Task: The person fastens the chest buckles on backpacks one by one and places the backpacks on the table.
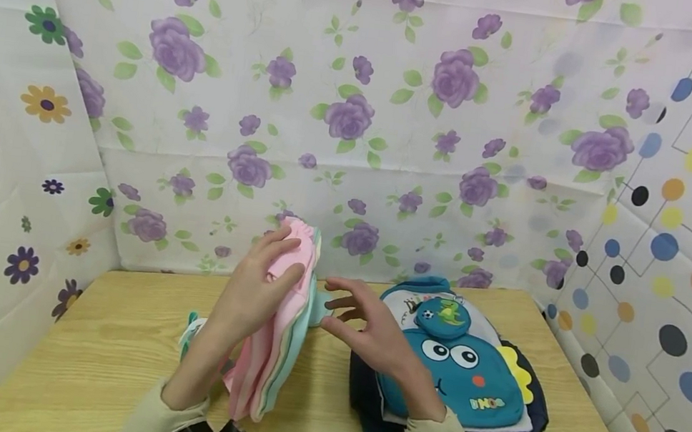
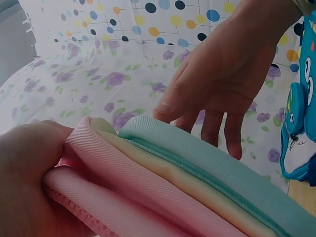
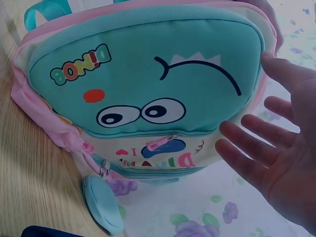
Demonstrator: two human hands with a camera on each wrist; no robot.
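Observation:
A pink and mint backpack (image 1: 283, 331) stands on edge on the table, seen narrow side on in the head view. My left hand (image 1: 256, 288) grips its pink side near the top. In the right wrist view its mint front pocket (image 3: 148, 79) shows cartoon eyes and "Dinor" lettering, with a small round mint pouch (image 3: 102, 205) hanging from it. My right hand (image 1: 368, 323) hovers beside the mint face, fingers spread and slightly bent, holding nothing. In the left wrist view, the right hand (image 2: 217, 81) appears just beyond the mint edge.
A teal and navy backpack (image 1: 462, 381) with a dinosaur face and round pouch (image 1: 443, 318) lies to the right on the wooden table (image 1: 98, 330). A small white and green item (image 1: 192, 330) is partly hidden behind my left forearm. Patterned sheets (image 1: 338, 172) enclose the back and sides.

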